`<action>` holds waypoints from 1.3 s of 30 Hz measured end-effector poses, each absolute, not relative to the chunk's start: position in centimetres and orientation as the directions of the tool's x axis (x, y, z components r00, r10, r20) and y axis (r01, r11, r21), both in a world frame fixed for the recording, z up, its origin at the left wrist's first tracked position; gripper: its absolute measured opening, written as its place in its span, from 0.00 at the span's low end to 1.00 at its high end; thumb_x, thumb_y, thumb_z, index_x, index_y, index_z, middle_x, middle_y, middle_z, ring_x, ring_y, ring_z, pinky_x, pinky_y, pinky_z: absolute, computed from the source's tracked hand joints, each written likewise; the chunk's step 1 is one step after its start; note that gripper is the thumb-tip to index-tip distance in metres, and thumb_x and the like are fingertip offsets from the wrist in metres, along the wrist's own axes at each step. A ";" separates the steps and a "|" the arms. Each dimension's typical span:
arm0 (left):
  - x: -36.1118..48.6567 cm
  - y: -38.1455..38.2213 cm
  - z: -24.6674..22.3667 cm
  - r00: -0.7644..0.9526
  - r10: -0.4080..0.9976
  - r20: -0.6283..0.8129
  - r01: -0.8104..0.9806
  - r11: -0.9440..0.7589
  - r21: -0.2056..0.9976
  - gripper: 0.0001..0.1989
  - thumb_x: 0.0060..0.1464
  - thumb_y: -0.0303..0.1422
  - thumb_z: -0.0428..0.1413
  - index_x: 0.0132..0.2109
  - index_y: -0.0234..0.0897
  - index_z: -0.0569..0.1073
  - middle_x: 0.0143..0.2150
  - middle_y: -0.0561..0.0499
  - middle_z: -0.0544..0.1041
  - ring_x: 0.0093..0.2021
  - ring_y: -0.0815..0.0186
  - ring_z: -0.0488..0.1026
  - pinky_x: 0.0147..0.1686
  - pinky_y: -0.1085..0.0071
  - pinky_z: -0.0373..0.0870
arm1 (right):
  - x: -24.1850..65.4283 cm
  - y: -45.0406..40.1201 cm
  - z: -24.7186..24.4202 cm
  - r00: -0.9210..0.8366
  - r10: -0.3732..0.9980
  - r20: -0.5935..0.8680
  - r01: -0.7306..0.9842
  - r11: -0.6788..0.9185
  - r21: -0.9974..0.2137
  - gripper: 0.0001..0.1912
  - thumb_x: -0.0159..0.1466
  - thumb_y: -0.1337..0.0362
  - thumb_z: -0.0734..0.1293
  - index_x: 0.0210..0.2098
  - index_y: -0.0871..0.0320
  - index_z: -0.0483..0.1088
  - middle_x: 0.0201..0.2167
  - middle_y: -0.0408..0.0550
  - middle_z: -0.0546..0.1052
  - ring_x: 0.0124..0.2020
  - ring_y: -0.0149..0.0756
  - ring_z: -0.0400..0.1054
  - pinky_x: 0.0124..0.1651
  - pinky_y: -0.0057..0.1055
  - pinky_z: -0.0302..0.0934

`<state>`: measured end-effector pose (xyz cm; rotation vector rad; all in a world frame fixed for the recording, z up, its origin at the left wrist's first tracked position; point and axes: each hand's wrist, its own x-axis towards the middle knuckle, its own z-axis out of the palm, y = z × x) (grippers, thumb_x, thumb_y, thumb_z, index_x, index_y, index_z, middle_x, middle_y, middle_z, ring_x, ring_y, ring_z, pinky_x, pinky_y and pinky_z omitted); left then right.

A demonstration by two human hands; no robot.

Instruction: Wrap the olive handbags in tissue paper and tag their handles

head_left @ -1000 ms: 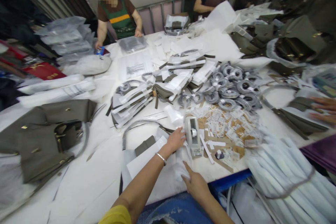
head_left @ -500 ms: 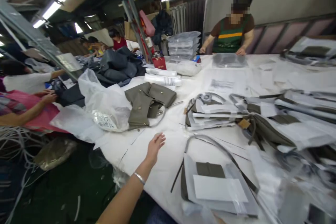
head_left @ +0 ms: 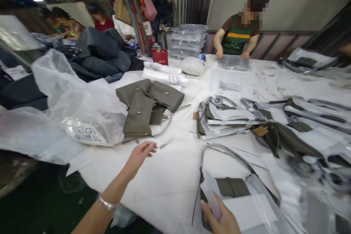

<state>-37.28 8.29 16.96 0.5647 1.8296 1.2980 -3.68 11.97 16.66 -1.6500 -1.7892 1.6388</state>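
In the head view, I see the right hand [head_left: 223, 217] pinching a translucent strip [head_left: 213, 196] between thumb and fingers, over the left side of a wrapped bag [head_left: 233, 187]. That bag lies on the table [head_left: 170, 175], off to the right of the left hand [head_left: 141, 156] and well apart from it. The left is free, fingers loosely extended, just short of an unwrapped olive bag [head_left: 138, 113], with a plastic sack [head_left: 85, 98] beyond its wrist.
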 end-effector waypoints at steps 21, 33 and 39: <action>-11.7 4.2 11.4 0.419 0.809 0.412 0.758 -0.561 0.332 0.30 0.61 0.46 0.54 0.66 0.42 0.62 0.68 0.44 0.63 0.69 0.51 0.57 0.66 0.49 0.58 | 16.8 14.2 10.3 -0.696 0.693 0.191 0.588 0.701 -0.403 0.39 0.53 0.79 0.55 0.63 0.54 0.64 0.64 0.46 0.67 0.66 0.39 0.58 0.68 0.46 0.53; -6.6 5.9 8.7 0.440 0.853 0.282 0.883 -0.468 0.039 0.34 0.46 0.28 0.64 0.60 0.27 0.67 0.62 0.27 0.67 0.64 0.39 0.62 0.66 0.41 0.46 | 17.4 11.3 6.7 -0.574 0.724 0.382 0.578 0.689 -0.437 0.33 0.54 0.82 0.56 0.56 0.57 0.72 0.55 0.49 0.75 0.57 0.40 0.68 0.61 0.39 0.62; -8.5 6.2 6.0 0.412 0.863 0.292 0.901 -0.433 0.010 0.28 0.55 0.19 0.46 0.63 0.31 0.65 0.62 0.32 0.69 0.64 0.48 0.64 0.64 0.47 0.56 | 17.6 14.1 4.9 -0.704 0.606 0.369 0.517 0.794 -0.320 0.39 0.54 0.83 0.56 0.64 0.61 0.62 0.65 0.56 0.64 0.67 0.41 0.55 0.68 0.45 0.52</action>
